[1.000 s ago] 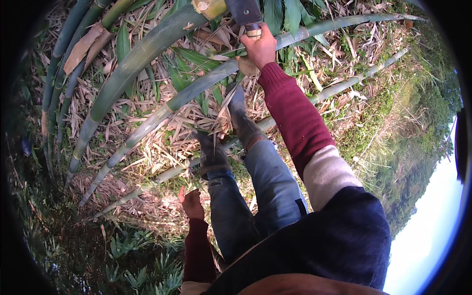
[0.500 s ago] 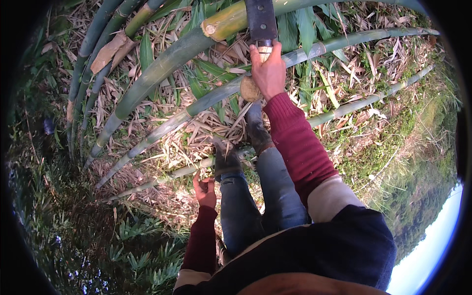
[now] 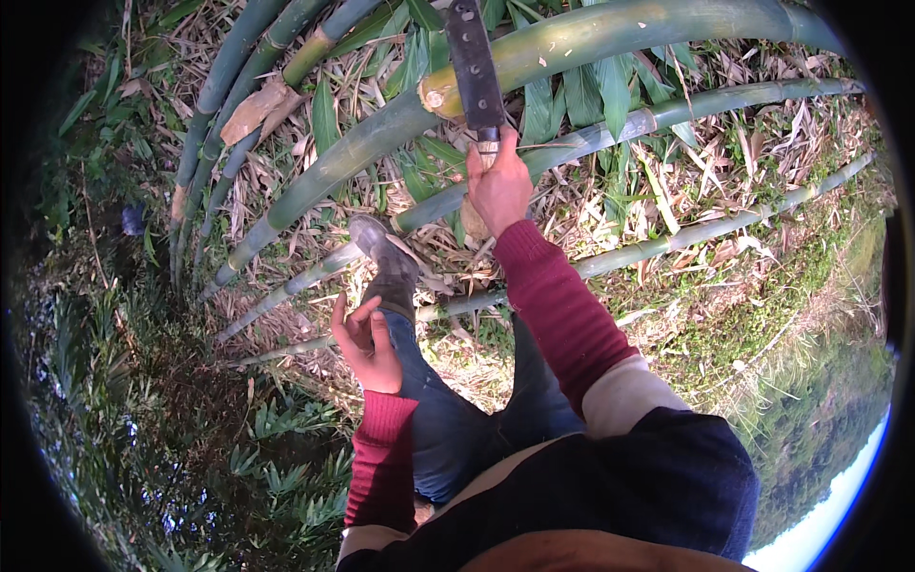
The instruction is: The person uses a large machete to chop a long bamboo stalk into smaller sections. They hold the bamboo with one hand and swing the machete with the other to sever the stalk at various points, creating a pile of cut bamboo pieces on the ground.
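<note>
My right hand [image 3: 501,186] is closed around the wooden handle of a machete [image 3: 474,71]. Its broad dark blade, dotted with several spots along its length, points away from me. The blade overlaps a thick green bamboo stalk [image 3: 562,52] in view, beside a pale round cut mark at a joint; I cannot tell whether they touch. Below the fist shows the handle's rounded wooden butt. Held low at the left, in front of my leg, my left hand [image 3: 367,348] is empty, its fingers loosely bent and apart.
Thinner bamboo stalks [image 3: 743,98] [image 3: 667,246] run across the ground below the thick one. Several upright stems [image 3: 224,81] stand at the upper left. My boot [image 3: 381,253] overlaps the middle stalk. Dry leaves cover the ground, with dark undergrowth [image 3: 219,458] at the lower left.
My left boot has stepped forward to the middle stalk. The left hand has risen and moved slightly left. The machete has come lower and tilted left, showing more blade.
</note>
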The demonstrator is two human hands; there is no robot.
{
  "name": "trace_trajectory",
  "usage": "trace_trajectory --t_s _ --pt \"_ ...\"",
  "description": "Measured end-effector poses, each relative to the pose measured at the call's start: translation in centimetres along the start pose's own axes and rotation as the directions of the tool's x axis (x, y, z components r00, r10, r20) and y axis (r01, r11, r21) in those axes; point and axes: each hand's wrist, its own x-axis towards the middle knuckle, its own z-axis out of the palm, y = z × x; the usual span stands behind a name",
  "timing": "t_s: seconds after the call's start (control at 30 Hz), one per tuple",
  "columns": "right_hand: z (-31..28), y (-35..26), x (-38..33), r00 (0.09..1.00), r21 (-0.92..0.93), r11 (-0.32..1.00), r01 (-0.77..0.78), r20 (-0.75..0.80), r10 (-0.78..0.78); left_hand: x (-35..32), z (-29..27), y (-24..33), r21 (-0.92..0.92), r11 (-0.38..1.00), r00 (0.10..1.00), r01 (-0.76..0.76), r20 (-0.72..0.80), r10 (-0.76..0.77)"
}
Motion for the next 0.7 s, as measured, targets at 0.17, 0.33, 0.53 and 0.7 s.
trace_trajectory --t_s 0.17,0.33,0.53,0.7 --pt "-0.4 -0.4 0.9 0.989 -0.111 0.992 0.057 0.141 -0.041 4.9 0.7 0.8 0.114 0.99 0.995 -0.081 0.066 0.074" --pt "0.8 -1.4 0.2 0.985 0.078 0.984 -0.163 0.068 0.158 11.6 0.4 -4.0 0.152 0.988 0.983 0.004 0.179 -0.032" --pt "3.6 -3.5 -1.1 0.987 0.081 0.985 -0.153 0.061 0.148 24.9 0.6 -11.3 0.213 0.977 0.999 -0.008 -0.05 0.019" --pt "1.6 -3.6 2.5 0.916 0.655 0.706 -0.27 -0.052 0.398 38.0 5.2 -15.2 0.222 0.929 0.908 0.297 -0.367 -0.203"
